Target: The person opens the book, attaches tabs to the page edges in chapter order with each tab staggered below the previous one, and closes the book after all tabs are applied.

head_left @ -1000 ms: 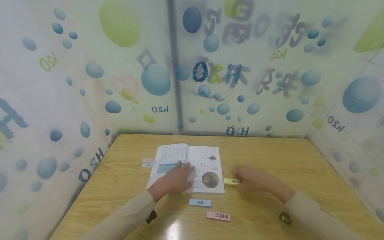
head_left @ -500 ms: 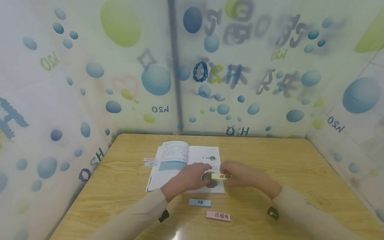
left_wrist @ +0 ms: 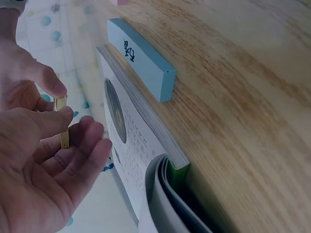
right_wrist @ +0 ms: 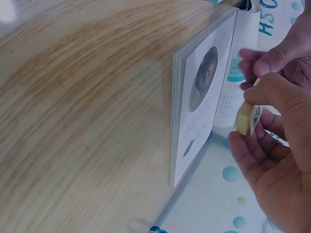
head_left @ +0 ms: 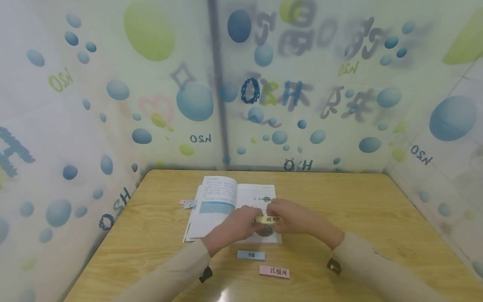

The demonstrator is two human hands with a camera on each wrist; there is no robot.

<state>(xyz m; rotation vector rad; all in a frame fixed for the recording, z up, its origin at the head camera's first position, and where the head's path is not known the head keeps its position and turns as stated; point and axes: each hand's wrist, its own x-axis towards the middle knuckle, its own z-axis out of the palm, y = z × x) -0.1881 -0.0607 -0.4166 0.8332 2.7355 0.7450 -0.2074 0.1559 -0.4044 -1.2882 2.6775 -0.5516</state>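
Over the right page of an open book (head_left: 219,226), a small yellow sticky-note pad (head_left: 268,219) with handwriting is held between both hands. My left hand (head_left: 244,221) pinches one end between thumb and fingers. My right hand (head_left: 296,216) grips the other end, its thumb on top. In the right wrist view, a thin top sheet (right_wrist: 256,119) stands partly apart from the yellow block (right_wrist: 244,120). The left wrist view shows the pad (left_wrist: 64,140) edge-on, with the other fingers of the left hand (left_wrist: 48,165) loosely bent.
A blue sticky-note pad (head_left: 250,255) lies before the book, and a pink one (head_left: 274,272) nearer me. Pink and blue tabs (head_left: 190,204) stick out from the book's left edge. The wooden table (head_left: 339,188) meets printed walls at the back and sides.
My right hand has brought the yellow pad leftward from the table beside the book to over the right page. My left hand has left the page centre, moved right and taken the pad's other end.
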